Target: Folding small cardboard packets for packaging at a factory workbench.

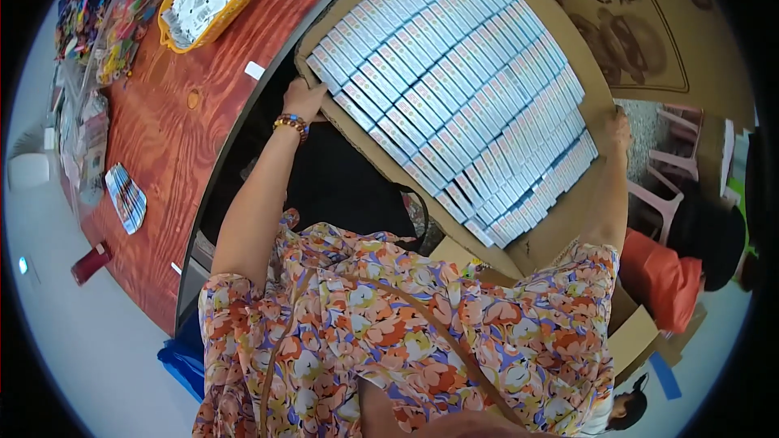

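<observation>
A large open cardboard box [375,148] is tilted in front of me, packed with tight rows of small white-and-blue cartons [454,73]. Its near right part has a bare strip of cardboard beside the last cartons. My left hand [305,100], with a beaded bracelet at the wrist, is closed on the box's left corner, next to the table edge. At the right side wall, my right hand [621,131] grips the rim; its fingers are partly hidden. A black bag [341,174] lies below the box's near edge.
At left stands a red wood-grain table [174,126] holding a yellow basket [213,32] of white pieces, colourful bagged strands [146,8] and a patterned packet [126,199]. A printed carton [641,32] rises at upper right. Pink stools [669,203], a red bag [661,276] and a person [626,410] are rightward.
</observation>
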### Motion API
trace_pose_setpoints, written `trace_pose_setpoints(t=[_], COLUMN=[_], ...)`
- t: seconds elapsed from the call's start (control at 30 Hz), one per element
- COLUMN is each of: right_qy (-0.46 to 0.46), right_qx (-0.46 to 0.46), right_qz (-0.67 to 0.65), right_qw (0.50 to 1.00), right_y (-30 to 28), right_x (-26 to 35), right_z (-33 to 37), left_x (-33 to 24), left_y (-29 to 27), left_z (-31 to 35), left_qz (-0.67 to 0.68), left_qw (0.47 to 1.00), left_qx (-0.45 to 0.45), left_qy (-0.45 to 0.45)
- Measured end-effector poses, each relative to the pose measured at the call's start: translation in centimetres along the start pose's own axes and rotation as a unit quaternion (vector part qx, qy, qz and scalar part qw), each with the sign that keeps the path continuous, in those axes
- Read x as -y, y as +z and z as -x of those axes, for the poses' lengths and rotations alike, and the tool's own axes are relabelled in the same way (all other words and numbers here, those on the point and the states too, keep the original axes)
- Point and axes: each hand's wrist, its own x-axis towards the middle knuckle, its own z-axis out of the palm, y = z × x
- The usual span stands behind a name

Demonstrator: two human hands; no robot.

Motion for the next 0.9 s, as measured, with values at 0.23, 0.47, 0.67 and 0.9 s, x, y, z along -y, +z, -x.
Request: trace_pose_setpoints(t=[0.23,0.47,0.67,0.9], right_qy=[-0.029,-0.143,0.017,0.023], right_qx=[-0.011,-0.159,-0.017,0.022], right_qz=[-0.125,-0.141,-0.106,-0.064], right_qw=[0.992,0.967,0.994,0.997], right_y=[0.2,0.8,-1.6,0.2], right_x=[-0.6,-4.5,1.0,-3.5], right_z=[-0.6,-2.2,-0.6,-2.9], left_x=[1.8,-0.2,1.6,0.1], left_y=[0.0,0.5,-1.4,0.3], left_z=[-0.6,-0.7,-1.2,1.3], left_qz=[-0.155,-0.15,-0.339,-0.415], left_qw=[0.97,0.97,0.924,0.881], left_qx=[-0.107,-0.061,0.025,-0.017], left_qy=[0.157,0.182,0.172,0.227])
